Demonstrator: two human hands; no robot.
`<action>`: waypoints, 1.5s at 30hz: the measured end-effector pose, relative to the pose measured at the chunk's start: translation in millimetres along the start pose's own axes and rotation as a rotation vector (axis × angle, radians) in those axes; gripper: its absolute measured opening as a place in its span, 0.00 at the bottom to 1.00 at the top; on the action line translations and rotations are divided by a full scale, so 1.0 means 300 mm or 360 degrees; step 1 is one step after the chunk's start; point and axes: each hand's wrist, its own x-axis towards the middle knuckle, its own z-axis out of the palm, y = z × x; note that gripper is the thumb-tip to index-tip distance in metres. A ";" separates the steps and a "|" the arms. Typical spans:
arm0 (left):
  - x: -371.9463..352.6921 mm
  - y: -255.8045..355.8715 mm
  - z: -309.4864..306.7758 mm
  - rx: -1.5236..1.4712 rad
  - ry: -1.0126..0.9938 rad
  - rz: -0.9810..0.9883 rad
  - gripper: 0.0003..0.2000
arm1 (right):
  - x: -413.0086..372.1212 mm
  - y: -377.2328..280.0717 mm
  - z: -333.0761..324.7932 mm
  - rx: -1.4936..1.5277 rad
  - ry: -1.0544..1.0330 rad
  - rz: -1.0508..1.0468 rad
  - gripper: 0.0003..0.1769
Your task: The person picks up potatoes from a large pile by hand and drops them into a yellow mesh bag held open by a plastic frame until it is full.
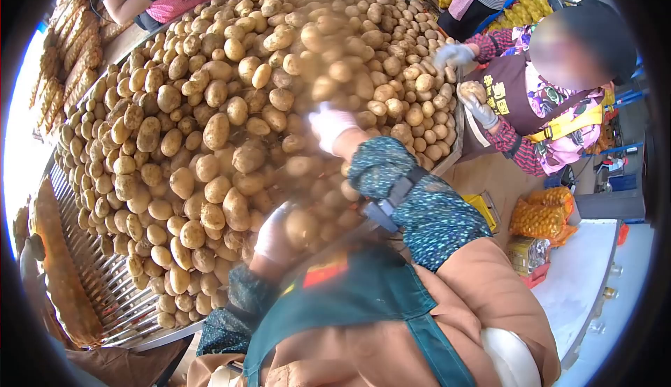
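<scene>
A large heap of potatoes [217, 132] fills a wide metal-edged table in front of me. My left hand [274, 237], in a white glove, is low by my apron, its fingers curled against a potato [302, 228]; the view is hazy there. My right hand [331, 126], also white-gloved, reaches over the middle of the heap among potatoes. Its fingers are smeared, and whether they grip anything is hidden. Patterned sleeve covers lie over both of my forearms.
Across the right corner, a co-worker in a cap holds a potato [472, 92] in a gloved hand. Other people stand at the far edge. Net bags [542, 216] of produce sit at right. A slatted metal surface [115, 282] and a filled sack [66, 268] are at left.
</scene>
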 end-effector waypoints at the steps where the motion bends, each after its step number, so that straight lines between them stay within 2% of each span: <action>1: -0.027 0.017 0.020 -0.0037 -0.0015 -0.0017 0.16 | -0.037 0.006 -0.021 0.0032 -0.0027 -0.0009 0.35; 2: -0.052 0.038 0.047 -0.0076 -0.0033 -0.0034 0.16 | -0.070 0.036 0.018 0.0199 0.0203 0.0002 0.34; 5: -0.120 0.092 0.153 -0.0280 -0.0064 -0.0088 0.16 | -0.143 0.123 0.105 0.1700 0.0217 0.0192 0.35; 6: -0.123 0.105 0.165 -0.0317 -0.0040 -0.0147 0.16 | -0.196 0.111 0.051 0.2143 0.0055 0.0322 0.34; 9: -0.088 0.117 0.177 -0.0369 0.0016 -0.0212 0.16 | -0.253 0.140 0.069 0.2840 0.0153 -0.0003 0.33; 11: -0.062 0.121 0.157 -0.0314 0.0033 -0.0208 0.16 | -0.264 0.147 0.092 0.2996 0.0210 -0.0128 0.32; 12: -0.019 0.091 0.098 0.0054 0.0004 0.0029 0.16 | -0.265 0.154 0.108 0.3129 0.0211 -0.0175 0.32; 13: -0.003 0.083 0.071 -0.0050 0.0001 -0.0011 0.16 | -0.267 0.156 0.108 0.3259 0.0222 -0.0230 0.32; 15: 0.034 0.070 0.034 -0.0255 -0.0032 -0.0091 0.16 | -0.291 0.151 0.070 0.3777 0.0065 -0.0060 0.24; 16: 0.034 0.070 0.032 -0.0146 -0.0034 -0.0044 0.15 | -0.293 0.154 0.046 0.4029 -0.0027 0.0026 0.20; 18: 0.031 0.071 0.028 0.0071 -0.0028 0.0050 0.15 | -0.257 0.198 0.060 0.3943 0.0128 0.0443 0.17; 19: 0.017 0.079 0.042 -0.0006 -0.0016 0.0001 0.14 | -0.234 0.226 0.080 0.3893 0.0199 0.0651 0.15; 20: 0.003 0.087 0.056 -0.0084 -0.0001 -0.0048 0.14 | -0.208 0.272 0.094 0.3439 0.0371 0.0610 0.18; 22: -0.004 0.097 0.067 -0.0328 -0.0001 -0.0199 0.14 | -0.161 0.312 0.023 0.2911 0.0573 0.0504 0.20; 23: 0.013 0.086 0.046 -0.0160 0.0022 -0.0080 0.14 | -0.128 0.336 -0.012 0.2647 0.0660 0.0453 0.21; 25: 0.058 0.055 -0.015 0.0095 0.0071 0.0100 0.14 | -0.028 0.417 -0.071 0.2249 0.0581 0.0565 0.24; 27: 0.077 0.042 -0.042 0.0184 0.0114 0.0171 0.14 | 0.090 0.489 -0.078 0.1641 0.0639 0.0510 0.23; 28: 0.077 0.040 -0.041 0.0179 0.0117 0.0169 0.13 | 0.072 0.436 -0.207 0.1140 0.0295 0.0698 0.26; 32: 0.051 0.050 -0.006 0.0123 0.0098 0.0116 0.14 | 0.390 0.674 -0.041 0.0170 -0.0024 0.0332 0.33; 36: 0.058 0.049 -0.009 0.0149 0.0134 0.0129 0.14 | 0.343 0.529 -0.221 -0.0179 -0.0524 0.0475 0.32; 39: 0.058 0.057 0.001 0.0177 0.0116 0.0157 0.14 | 0.272 0.490 -0.278 -0.0300 -0.0680 0.0577 0.31; 40: 0.056 0.056 0.004 0.0181 0.0119 0.0155 0.14 | 0.242 0.489 -0.277 -0.0284 -0.0579 0.0543 0.37; 43: 0.058 0.050 0.002 0.0217 0.0137 0.0172 0.14 | 0.130 0.516 -0.231 0.0114 -0.0278 0.0499 0.33; 44: 0.060 0.050 0.000 0.0239 0.0134 0.0179 0.14 | 0.073 0.494 -0.258 0.0322 -0.0300 0.0569 0.33; 45: 0.063 0.051 -0.007 0.0273 0.0109 0.0181 0.14 | 0.029 0.511 -0.214 0.0813 -0.0188 0.0545 0.32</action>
